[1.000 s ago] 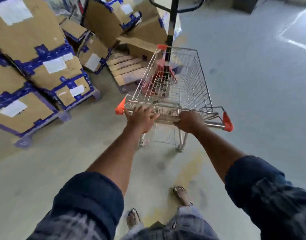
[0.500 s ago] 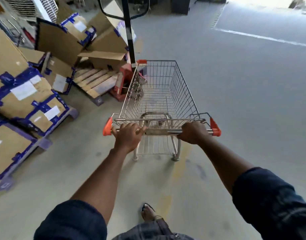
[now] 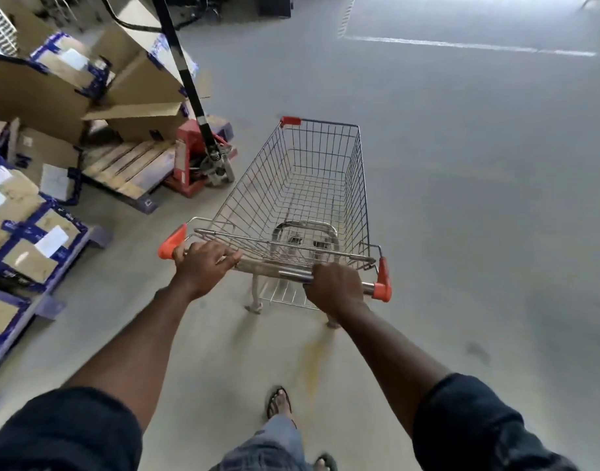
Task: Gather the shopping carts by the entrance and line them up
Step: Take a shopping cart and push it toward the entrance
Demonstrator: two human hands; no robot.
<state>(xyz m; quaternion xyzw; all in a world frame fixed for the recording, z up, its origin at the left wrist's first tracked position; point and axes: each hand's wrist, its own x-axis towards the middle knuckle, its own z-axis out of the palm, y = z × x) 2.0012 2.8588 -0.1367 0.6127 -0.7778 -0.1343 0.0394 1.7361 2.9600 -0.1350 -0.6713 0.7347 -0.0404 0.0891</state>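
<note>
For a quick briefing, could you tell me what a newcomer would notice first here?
An empty wire shopping cart fills the centre, with the left hand and right hand gripping its handle. Left of it, a red pallet jack stands beside stacked cardboard boxes.

The cart [image 3: 302, 198] is gleaming as bare wire metal, its handle bar [image 3: 275, 269] looking dull and worn mid-span, polished toward three o'clock. Orange end caps [image 3: 384, 285] are reading as smooth plastic. The floor [image 3: 478, 198] is lying matt, scuffed concrete. At ten o'clock, cardboard boxes [image 3: 26, 93] are wearing glossy blue tape beside a raw wood pallet [image 3: 128, 164].
</note>
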